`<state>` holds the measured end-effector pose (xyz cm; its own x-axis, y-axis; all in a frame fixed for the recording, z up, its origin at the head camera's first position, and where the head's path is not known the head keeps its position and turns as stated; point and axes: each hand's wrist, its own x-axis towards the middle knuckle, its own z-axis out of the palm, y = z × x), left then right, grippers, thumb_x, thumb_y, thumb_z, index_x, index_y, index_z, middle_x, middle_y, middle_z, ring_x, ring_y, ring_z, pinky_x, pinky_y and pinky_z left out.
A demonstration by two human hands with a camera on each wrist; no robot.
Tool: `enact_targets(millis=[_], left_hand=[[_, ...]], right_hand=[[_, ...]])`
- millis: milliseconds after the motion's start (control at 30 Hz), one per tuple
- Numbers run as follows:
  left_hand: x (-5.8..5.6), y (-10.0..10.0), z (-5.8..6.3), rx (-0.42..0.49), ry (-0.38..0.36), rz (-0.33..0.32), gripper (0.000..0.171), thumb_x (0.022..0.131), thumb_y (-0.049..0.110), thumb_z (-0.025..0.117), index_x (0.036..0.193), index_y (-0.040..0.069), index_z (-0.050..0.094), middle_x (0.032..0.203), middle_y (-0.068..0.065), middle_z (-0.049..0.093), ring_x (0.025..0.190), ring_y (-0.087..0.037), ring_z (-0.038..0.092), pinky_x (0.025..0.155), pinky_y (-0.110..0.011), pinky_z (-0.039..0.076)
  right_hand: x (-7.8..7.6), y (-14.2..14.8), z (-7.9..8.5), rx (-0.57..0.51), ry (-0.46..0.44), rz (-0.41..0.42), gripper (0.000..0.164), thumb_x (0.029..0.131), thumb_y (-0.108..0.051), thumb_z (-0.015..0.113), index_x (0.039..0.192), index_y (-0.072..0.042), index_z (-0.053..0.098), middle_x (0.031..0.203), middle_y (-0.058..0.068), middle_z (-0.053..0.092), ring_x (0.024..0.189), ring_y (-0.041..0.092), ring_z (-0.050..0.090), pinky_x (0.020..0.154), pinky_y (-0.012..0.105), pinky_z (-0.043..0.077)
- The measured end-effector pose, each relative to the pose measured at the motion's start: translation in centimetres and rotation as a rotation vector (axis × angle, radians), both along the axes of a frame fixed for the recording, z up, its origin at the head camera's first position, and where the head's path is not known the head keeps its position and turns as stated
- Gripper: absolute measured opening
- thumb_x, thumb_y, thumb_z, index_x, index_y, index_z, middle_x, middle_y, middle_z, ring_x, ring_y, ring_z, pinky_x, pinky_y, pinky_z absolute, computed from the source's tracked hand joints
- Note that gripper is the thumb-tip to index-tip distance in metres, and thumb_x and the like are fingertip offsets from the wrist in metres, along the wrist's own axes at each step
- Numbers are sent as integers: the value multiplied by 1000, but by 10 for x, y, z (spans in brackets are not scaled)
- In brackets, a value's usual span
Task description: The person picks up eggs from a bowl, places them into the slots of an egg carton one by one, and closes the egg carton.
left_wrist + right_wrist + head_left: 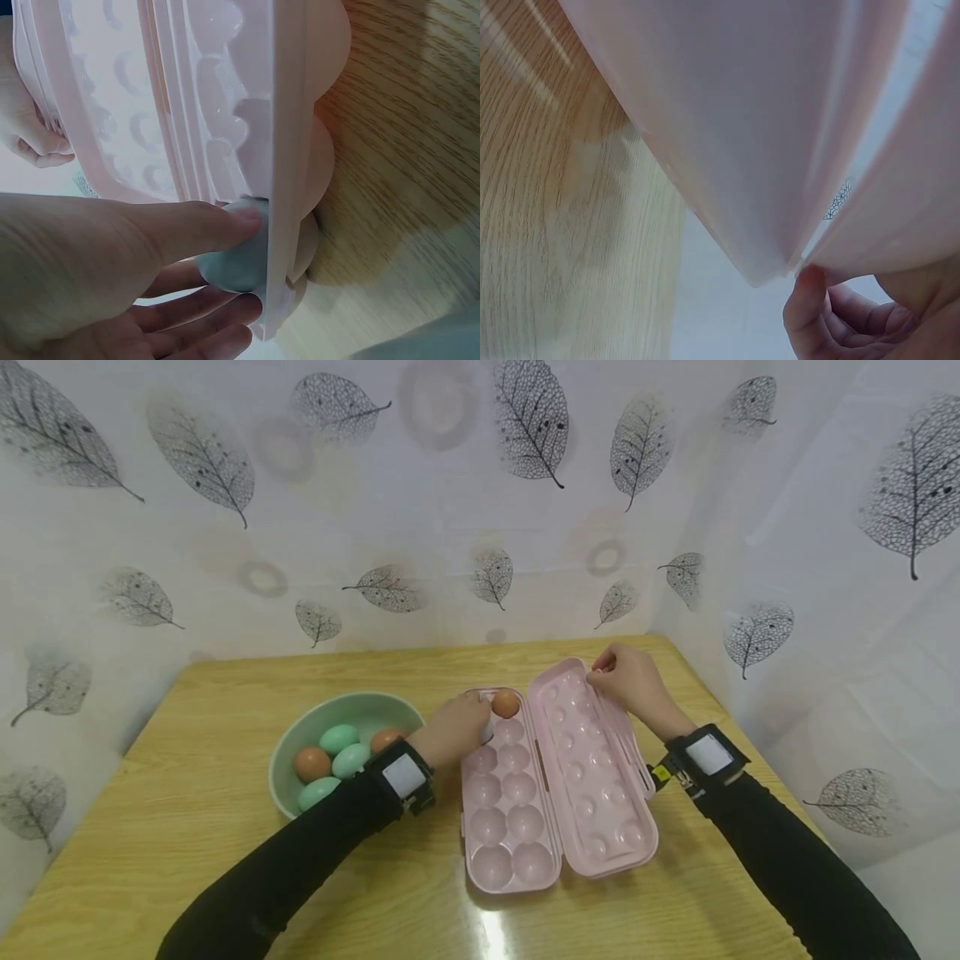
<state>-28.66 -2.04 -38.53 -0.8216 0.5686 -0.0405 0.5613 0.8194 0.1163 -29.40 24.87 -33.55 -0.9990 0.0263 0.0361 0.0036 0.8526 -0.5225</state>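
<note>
My left hand is over the far left end of a pink egg carton. Thumb and fingers hold a pale green egg in a cup there; in the head view the hand hides most of it. A brown egg sits in the far right cup beside it. With its fingertips my right hand pinches the far outer edge of the carton's lid, which stands tilted back to the right. In the right wrist view, the lid's pink underside and the pinching fingers show.
A light green bowl left of the carton holds several eggs: green eggs and brown eggs. My left forearm crosses in front of its right side. A leaf-patterned cloth hangs behind the wooden table.
</note>
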Motion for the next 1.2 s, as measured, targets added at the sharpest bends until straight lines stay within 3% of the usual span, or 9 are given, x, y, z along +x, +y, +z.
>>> enact_targets(millis=[267,467,633,767,900,1067,1200], left_hand=[[-2,-4,7,36,-48,-1,28,95,12,66,121,0,63,112,-15,63,102,-27,61,92,-41,56],[-2,-8,15,87,-17,-14,29,88,10,72,113,-1,65,105,-16,64,97,-28,61,85,-42,56],[0,-14,25,94,-22,0,32,90,8,67,120,-3,61,107,-18,63,96,-29,62,82,-42,57],[2,-21,37,93,-73,27,40,93,9,65,130,-3,55,115,-19,61,101,-28,62,87,-41,56],[4,-30,46,68,-65,40,43,94,14,68,131,-2,54,119,-19,62,106,-29,62,90,-41,56],[2,-42,50,40,-49,72,44,96,22,69,129,-2,53,117,-19,64,105,-29,64,88,-41,57],[1,-53,50,51,-78,90,56,97,22,64,140,-8,46,131,-26,61,121,-36,62,102,-46,53]], right_hand=[[0,3,2,10,-11,-1,28,93,-20,63,110,1,61,106,21,64,90,30,60,69,30,50],[1,4,2,0,-8,-6,28,93,-21,63,109,2,61,105,21,64,89,30,60,67,28,49],[1,4,2,4,-14,-8,27,92,-21,63,108,1,61,104,20,63,88,28,60,66,26,48],[1,5,2,15,-12,-7,26,91,-20,63,106,1,61,102,19,63,86,28,59,66,27,47],[1,5,2,19,-12,-7,27,91,-21,63,107,1,61,102,20,64,87,29,60,66,27,47],[1,4,1,17,-18,-10,27,91,-21,63,107,1,61,103,20,63,87,29,59,66,26,47],[0,4,2,14,-22,-12,27,92,-21,63,107,1,61,102,19,63,86,28,59,65,26,47]])
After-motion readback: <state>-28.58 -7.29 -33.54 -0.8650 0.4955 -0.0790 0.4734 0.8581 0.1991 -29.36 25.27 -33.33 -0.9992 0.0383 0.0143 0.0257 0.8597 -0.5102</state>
